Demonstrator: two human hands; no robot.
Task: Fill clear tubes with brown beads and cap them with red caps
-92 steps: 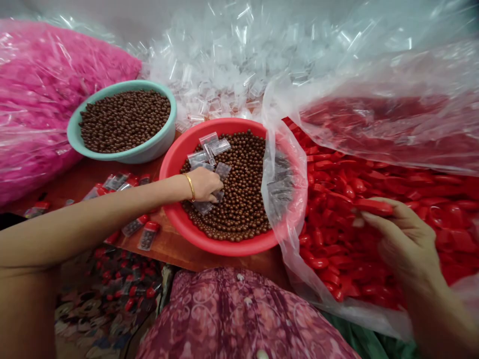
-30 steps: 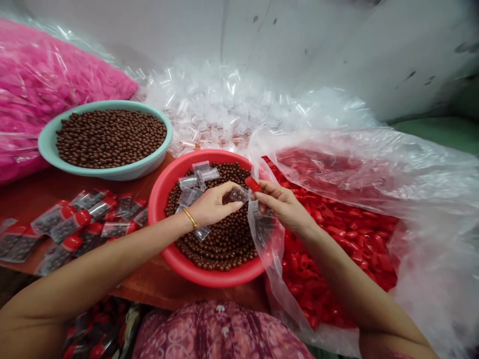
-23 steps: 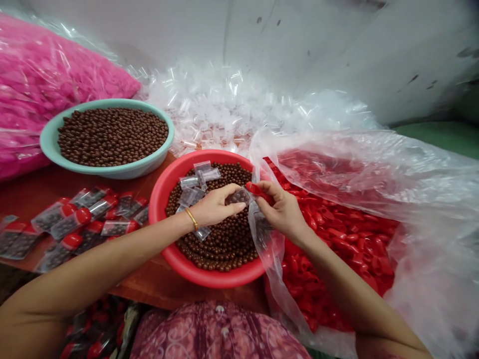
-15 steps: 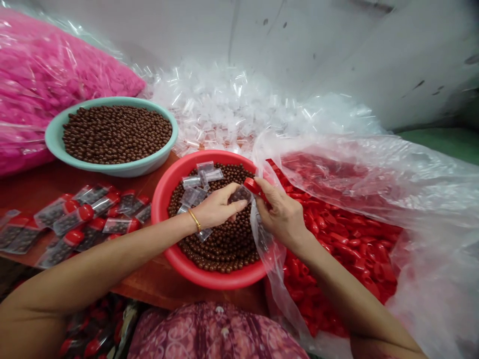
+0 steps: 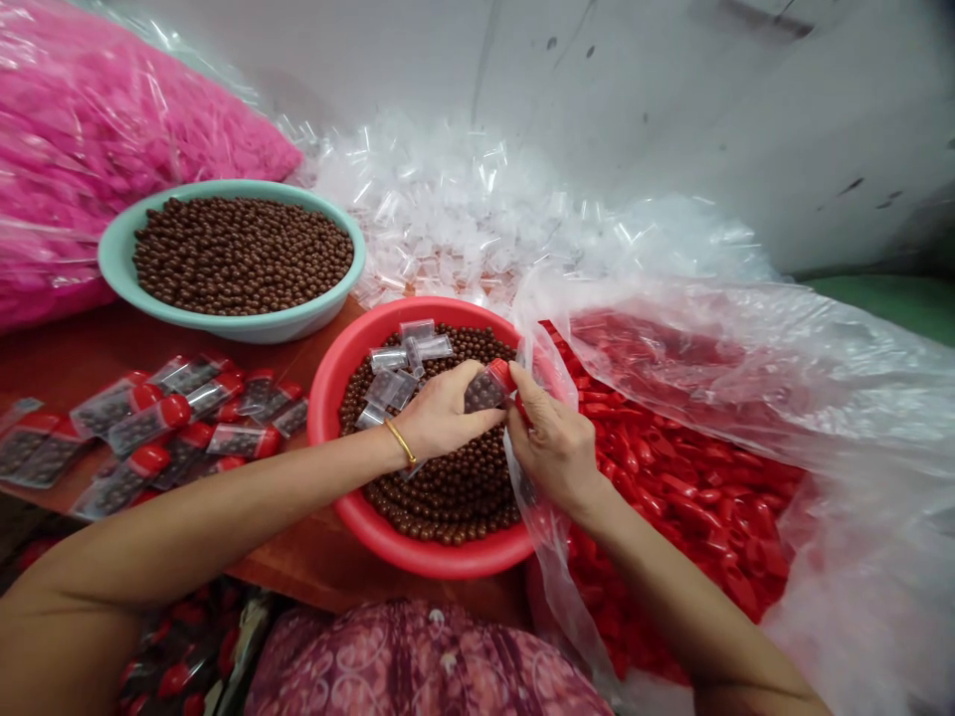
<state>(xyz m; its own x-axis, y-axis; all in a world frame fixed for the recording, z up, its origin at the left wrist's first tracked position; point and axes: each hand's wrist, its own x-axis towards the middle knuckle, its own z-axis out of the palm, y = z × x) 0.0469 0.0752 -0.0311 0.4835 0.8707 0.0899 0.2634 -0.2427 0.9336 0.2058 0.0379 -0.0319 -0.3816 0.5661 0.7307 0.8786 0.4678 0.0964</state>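
Note:
Above the red basin [image 5: 322,398] of round brown balls [image 5: 448,497], my left hand [image 5: 440,413] is closed on a small clear plastic container [image 5: 483,392] filled with brown balls. A red cap [image 5: 499,374] sits on the container's right end. My right hand [image 5: 552,428] pinches that cap between thumb and finger; its other fingers are curled. Several clear containers [image 5: 392,388] lie on the balls at the basin's left side, left of my left hand.
A pale green basin [image 5: 119,261] of brown balls stands at left. Capped, filled containers [image 5: 149,420] lie on the table. A plastic bag of red caps [image 5: 693,497] is at right, clear containers [image 5: 448,229] are heaped behind, and a pink-filled bag [image 5: 111,139] is back left.
The red cap has come from just right of the container onto its end. My two hands have moved closer together, and the view has shifted slightly.

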